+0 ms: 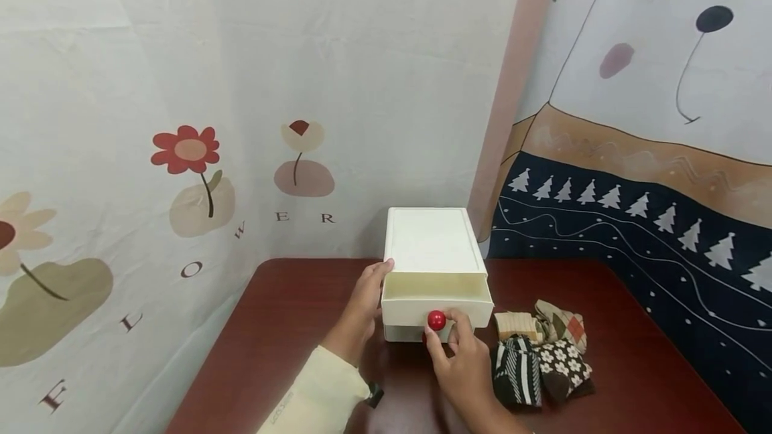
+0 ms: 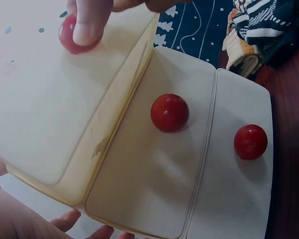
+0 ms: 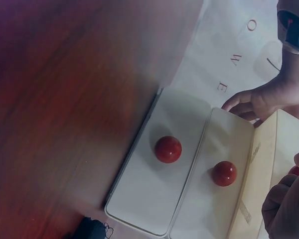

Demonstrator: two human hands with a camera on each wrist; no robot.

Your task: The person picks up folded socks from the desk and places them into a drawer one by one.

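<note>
A white drawer cabinet (image 1: 431,240) stands on the table with its top drawer (image 1: 404,312) pulled partway out. My right hand (image 1: 464,360) pinches the drawer's round red knob (image 1: 436,319) between thumb and fingers. Against the cabinet's left side rests my left hand (image 1: 364,293), its thumb near the top front edge and its fingertips touching the side wall. Below the pulled drawer, the left wrist view shows a middle drawer with a red knob (image 2: 170,113) and a bottom drawer with another red knob (image 2: 250,142); both are closed.
Right of the cabinet lie several folded socks: a striped pair (image 1: 517,370), a flowered pair (image 1: 563,362), an argyle pair (image 1: 567,323) and a cream pair (image 1: 515,325). The dark red table (image 1: 289,347) runs back to a printed cloth (image 1: 362,86).
</note>
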